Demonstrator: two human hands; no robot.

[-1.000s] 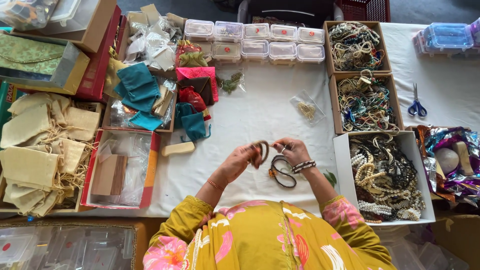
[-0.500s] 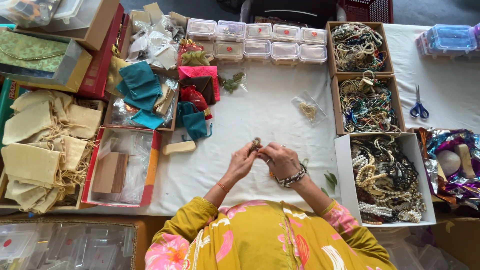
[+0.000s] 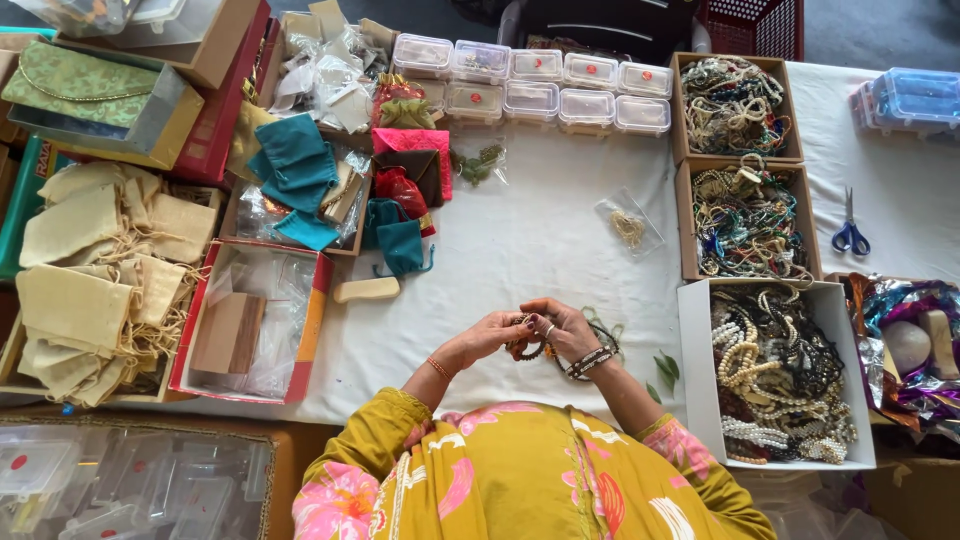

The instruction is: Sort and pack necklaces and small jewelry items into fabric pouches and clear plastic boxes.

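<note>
Pinching a small dark beaded bracelet (image 3: 528,338) between fingertips of left hand (image 3: 493,335) and right hand (image 3: 562,328), pressed together above white cloth-covered table (image 3: 520,250), near white cardboard box of necklaces (image 3: 695,360)

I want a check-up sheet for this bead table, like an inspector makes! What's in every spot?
Surface: white tablecloth, mostly bare in the middle.
Job's things: a beaded bracelet held between both hands; more dark bracelets beside them.
Clutter: three boxes of beaded jewellery at right, cream pouches at left, teal pouches, small clear lidded boxes along the far edge, blue-handled scissors.
Grippers: left hand and right hand close together, fingers pinching the bracelet.
Cables: nothing seen.
Surroundings: red crate beyond the table; clear plastic boxes lower left.
</note>
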